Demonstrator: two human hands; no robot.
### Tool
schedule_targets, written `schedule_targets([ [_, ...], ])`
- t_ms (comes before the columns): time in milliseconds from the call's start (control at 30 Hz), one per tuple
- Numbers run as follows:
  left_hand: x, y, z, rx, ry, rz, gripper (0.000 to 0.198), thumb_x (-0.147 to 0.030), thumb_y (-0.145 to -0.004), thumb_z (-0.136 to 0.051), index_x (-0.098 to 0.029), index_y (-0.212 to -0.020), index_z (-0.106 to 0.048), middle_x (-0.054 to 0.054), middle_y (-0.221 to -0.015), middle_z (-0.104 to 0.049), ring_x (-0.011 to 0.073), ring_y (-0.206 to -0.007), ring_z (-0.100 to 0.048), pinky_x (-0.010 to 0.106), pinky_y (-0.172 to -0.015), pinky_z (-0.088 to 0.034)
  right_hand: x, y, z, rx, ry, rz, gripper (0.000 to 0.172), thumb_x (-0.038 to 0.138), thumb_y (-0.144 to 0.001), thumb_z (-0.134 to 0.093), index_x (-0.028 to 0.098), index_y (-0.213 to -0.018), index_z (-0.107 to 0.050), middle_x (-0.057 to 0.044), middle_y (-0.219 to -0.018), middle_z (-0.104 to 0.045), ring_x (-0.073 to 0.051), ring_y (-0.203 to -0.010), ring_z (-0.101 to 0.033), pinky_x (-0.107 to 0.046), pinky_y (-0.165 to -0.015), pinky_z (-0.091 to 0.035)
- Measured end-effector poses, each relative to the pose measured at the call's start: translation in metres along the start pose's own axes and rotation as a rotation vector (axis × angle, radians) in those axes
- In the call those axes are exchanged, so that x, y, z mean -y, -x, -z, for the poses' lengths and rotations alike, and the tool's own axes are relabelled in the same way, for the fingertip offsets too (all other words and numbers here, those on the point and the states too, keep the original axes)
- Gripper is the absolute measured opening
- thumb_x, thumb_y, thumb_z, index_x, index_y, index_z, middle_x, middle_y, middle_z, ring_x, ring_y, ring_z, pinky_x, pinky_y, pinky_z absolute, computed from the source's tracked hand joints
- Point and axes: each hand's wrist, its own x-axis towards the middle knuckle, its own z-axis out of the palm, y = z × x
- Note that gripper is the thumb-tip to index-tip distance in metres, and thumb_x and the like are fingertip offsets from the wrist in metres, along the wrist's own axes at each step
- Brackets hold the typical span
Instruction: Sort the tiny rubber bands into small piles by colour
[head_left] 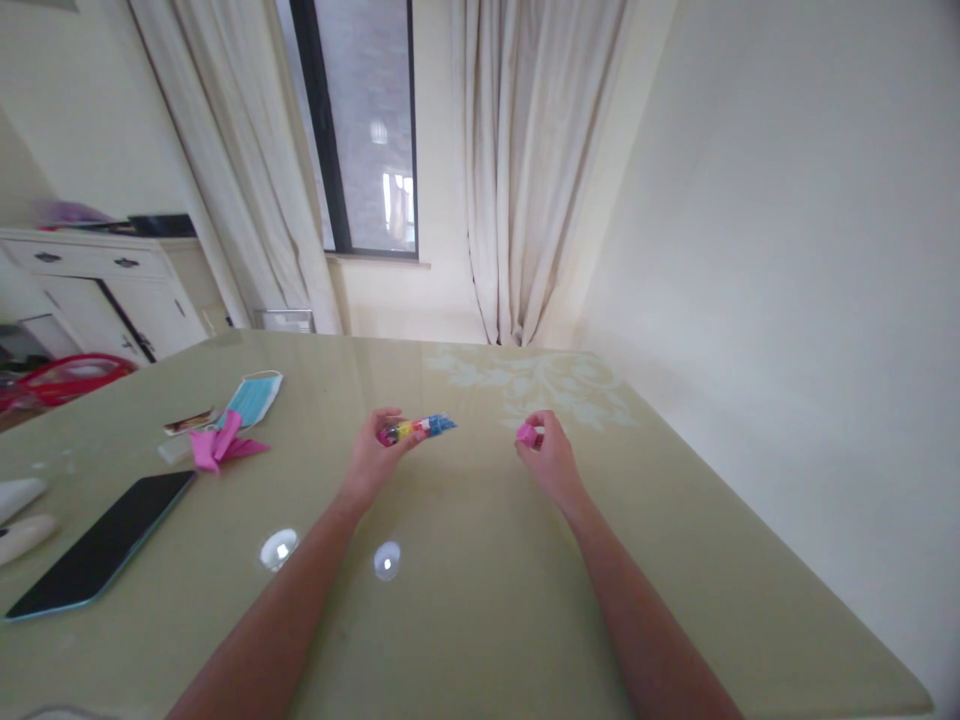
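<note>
My left hand is closed around a slim, colourful packet with yellow, red and blue on it. The packet's blue, crumpled-looking end points right, and a bit of pink shows at its other end near my fingers. Its exact kind is too small to make out. My right hand pinches a small pink block between thumb and fingers, a little above or on the glossy table. A gap of bare tabletop separates the two hands.
Left of my hands lie a folded pink paper shape, a blue face mask and a dark tablet. White objects sit at the left edge. A wall runs along the right; curtains hang behind.
</note>
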Motion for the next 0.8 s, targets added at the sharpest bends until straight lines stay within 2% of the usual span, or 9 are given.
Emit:
schedule_targets([
  [67,0.000,-0.005,0.005,-0.147,0.019,0.001,0.077,-0.054,-0.059,-0.094,-0.018,-0.117,-0.058,0.009,-0.109,-0.070,0.0239,-0.099,-0.071,0.040,-0.089,-0.058,-0.012,-0.002,0.005,-0.022,0.163,-0.056,0.031,0.016,-0.081,-0.062,0.021,-0.111,-0.058,-0.011,-0.107,-0.067,-0.025,-0.092,-0.069,-0.039,-0.084,-0.056],
  [133,-0.001,-0.009,0.010,-0.223,0.084,-0.001,0.083,-0.048,-0.054,-0.098,-0.019,-0.119,-0.055,0.008,-0.113,-0.068,0.0224,-0.098,-0.071,0.040,-0.089,-0.059,-0.023,-0.003,0.011,-0.029,0.241,-0.090,0.031,0.014,-0.079,-0.061,0.020,-0.110,-0.060,-0.013,-0.108,-0.067,-0.027,-0.092,-0.069,-0.041,-0.083,-0.054],
  [200,-0.002,-0.011,0.012,-0.226,0.197,0.015,0.084,-0.041,-0.051,-0.100,-0.020,-0.118,-0.054,0.007,-0.112,-0.068,0.0202,-0.093,-0.072,0.040,-0.087,-0.060,-0.032,-0.003,0.016,-0.032,0.284,-0.118,0.028,0.015,-0.080,-0.060,0.020,-0.107,-0.063,-0.014,-0.107,-0.068,-0.029,-0.095,-0.068,-0.042,-0.083,-0.053],
  [333,0.001,-0.015,0.015,-0.255,0.357,0.070,0.072,-0.031,-0.052,-0.099,-0.020,-0.109,-0.058,0.006,-0.110,-0.070,0.0194,-0.089,-0.074,0.040,-0.086,-0.060,-0.045,-0.005,0.026,-0.036,0.366,-0.182,0.023,0.020,-0.087,-0.059,0.019,-0.109,-0.065,-0.012,-0.102,-0.072,-0.029,-0.099,-0.069,-0.040,-0.086,-0.050],
  [433,0.004,-0.016,0.015,-0.269,0.344,0.074,0.064,-0.028,-0.056,-0.097,-0.020,-0.109,-0.062,0.007,-0.113,-0.071,0.0211,-0.093,-0.075,0.038,-0.084,-0.061,-0.051,-0.005,0.031,-0.023,0.404,-0.225,0.027,0.022,-0.087,-0.060,0.019,-0.113,-0.066,-0.010,-0.098,-0.074,-0.027,-0.095,-0.071,-0.037,-0.083,-0.050],
  [600,0.007,-0.016,0.017,-0.247,0.262,0.042,0.060,-0.030,-0.061,-0.094,-0.020,-0.114,-0.067,0.009,-0.119,-0.072,0.0211,-0.094,-0.074,0.034,-0.077,-0.061,-0.053,-0.006,0.037,-0.014,0.445,-0.267,0.035,0.022,-0.086,-0.060,0.018,-0.120,-0.066,-0.012,-0.104,-0.076,-0.028,-0.100,-0.072,-0.037,-0.083,-0.049],
  [800,0.009,-0.017,0.016,-0.257,0.309,0.063,0.058,-0.031,-0.064,-0.090,-0.021,-0.117,-0.068,0.011,-0.122,-0.074,0.0197,-0.090,-0.074,0.033,-0.075,-0.062,-0.053,-0.007,0.044,-0.015,0.477,-0.308,0.038,0.025,-0.087,-0.060,0.016,-0.124,-0.065,-0.013,-0.108,-0.076,-0.029,-0.101,-0.072,-0.037,-0.083,-0.050],
])
